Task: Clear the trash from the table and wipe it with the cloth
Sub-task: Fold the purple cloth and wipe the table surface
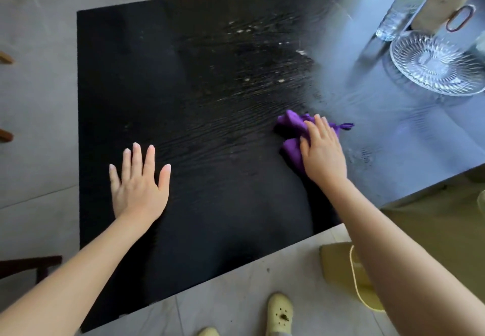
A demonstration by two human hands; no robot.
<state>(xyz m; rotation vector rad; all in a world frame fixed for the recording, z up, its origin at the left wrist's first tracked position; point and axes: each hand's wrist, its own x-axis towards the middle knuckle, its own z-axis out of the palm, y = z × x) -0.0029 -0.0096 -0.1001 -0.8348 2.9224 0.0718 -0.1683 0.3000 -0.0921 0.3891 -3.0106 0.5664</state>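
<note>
Right hand (321,149) pressed flat over the bunched purple cloth (291,136), near the table (183,225) right side. Left hand (139,180) spread, bracing. Best: keep the grip firm, sweep overlapping strokes toward pale crumbs (246,31) farther out, avoiding the glass dish (438,62).

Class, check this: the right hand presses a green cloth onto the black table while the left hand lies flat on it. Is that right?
Not quite. The head view shows the cloth is purple, not green. The right hand does press it onto the black table, and the left hand lies flat.
</note>
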